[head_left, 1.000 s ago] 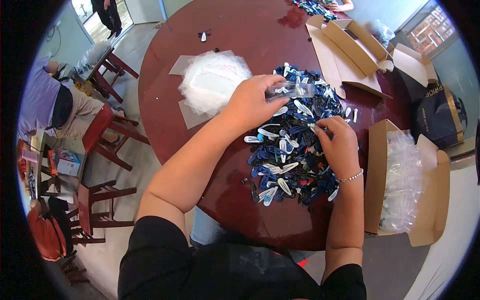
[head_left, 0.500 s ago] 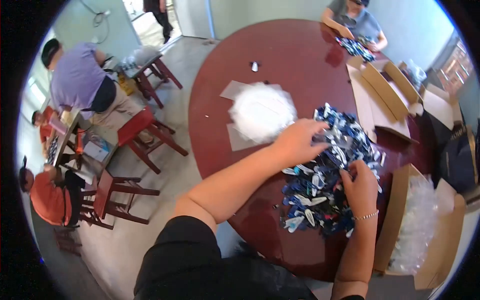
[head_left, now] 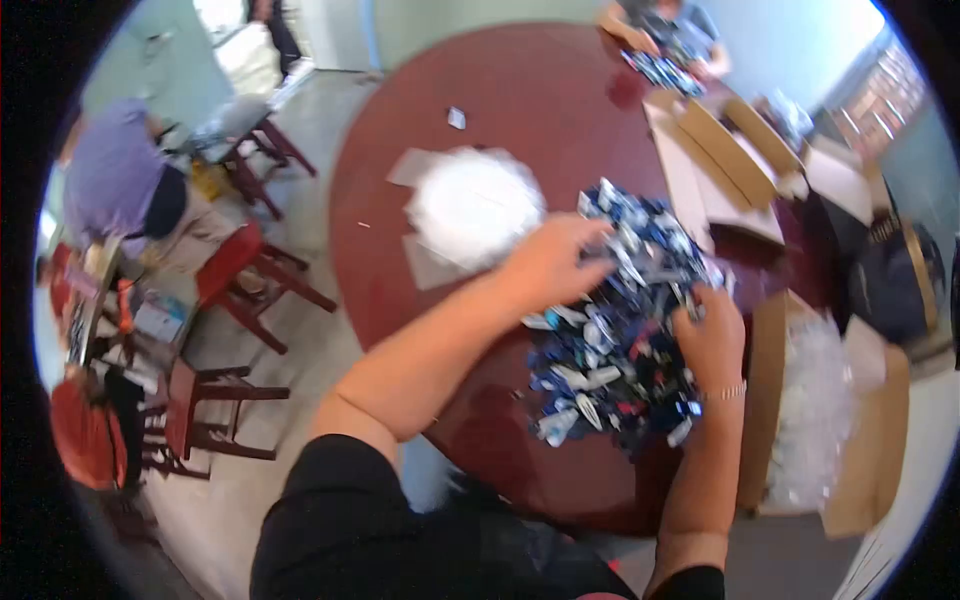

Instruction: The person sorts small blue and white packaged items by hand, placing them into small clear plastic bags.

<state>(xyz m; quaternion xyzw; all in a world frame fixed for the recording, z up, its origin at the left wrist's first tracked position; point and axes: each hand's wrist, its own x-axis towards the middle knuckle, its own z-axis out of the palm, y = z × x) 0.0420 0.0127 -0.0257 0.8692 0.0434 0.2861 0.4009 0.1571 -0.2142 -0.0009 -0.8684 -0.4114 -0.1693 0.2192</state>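
Note:
A heap of small dark blue, black and silvery hair clips (head_left: 610, 345) lies on the round dark red table (head_left: 470, 410). My left hand (head_left: 560, 258) is at the heap's upper left edge, fingers apart and bent over the clips. At the right side of the heap, my right hand (head_left: 712, 335) has its fingers curled among the clips; whatever is between its fingertips is too blurred to make out. A white pile of thin plastic bags (head_left: 475, 208) sits left of the heap, beyond my left forearm.
An open carton with clear plastic packs (head_left: 815, 420) stands at the right. Opened cardboard boxes (head_left: 725, 150) lie farther back. Across the table a person (head_left: 670, 35) handles another clip pile. Red stools (head_left: 235, 268) and seated people are at the left.
The whole view has shifted, so the table and heap appear farther left and slightly higher. Both hands remain at the heap, with only small finger movements.

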